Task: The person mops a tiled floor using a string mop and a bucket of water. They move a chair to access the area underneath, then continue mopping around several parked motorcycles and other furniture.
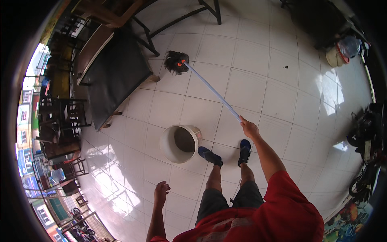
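Mop (175, 61) on white tiled floor (278, 97)

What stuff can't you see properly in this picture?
All in the head view:
- Bottom of the bucket: dark inside, so I can't tell water from shadow.
- Upper end of the mop handle: covered by the right hand.
- Patch of floor under the mop head: the mop head hides it.
- Dark speck: too small to identify.
- Brown wooden furniture: cut off by the top edge.
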Available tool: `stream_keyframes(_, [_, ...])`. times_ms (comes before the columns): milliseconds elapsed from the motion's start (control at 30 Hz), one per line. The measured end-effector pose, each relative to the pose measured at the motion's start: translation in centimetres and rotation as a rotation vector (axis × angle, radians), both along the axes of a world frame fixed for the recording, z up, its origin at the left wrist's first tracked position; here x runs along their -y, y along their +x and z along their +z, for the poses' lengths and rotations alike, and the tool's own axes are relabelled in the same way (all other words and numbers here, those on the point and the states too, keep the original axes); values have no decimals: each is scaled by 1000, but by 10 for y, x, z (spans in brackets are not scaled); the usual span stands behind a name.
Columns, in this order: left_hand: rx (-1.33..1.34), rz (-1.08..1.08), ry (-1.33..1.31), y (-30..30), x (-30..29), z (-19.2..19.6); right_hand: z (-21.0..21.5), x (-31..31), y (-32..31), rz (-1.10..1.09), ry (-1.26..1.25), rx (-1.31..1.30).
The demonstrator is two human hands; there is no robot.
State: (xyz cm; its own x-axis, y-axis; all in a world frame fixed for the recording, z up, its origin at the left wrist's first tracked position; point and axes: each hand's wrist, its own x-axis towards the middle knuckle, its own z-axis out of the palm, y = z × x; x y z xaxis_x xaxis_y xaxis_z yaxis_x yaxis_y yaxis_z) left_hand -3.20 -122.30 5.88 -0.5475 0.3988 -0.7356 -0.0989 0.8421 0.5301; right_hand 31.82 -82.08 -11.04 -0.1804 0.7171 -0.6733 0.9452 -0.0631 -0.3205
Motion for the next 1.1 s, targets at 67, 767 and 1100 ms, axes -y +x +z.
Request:
stream_keyframes(67, [1, -170, -40, 30, 9, 10, -1, 30, 61, -17, -27, -4])
stream_keyframes(767, [199, -355, -224, 178, -48, 21, 14, 184, 280, -352, 47, -145])
stream_keyframes(1100, [121, -389, -252, 122, -22, 18, -21, 36, 230, -360, 126, -95])
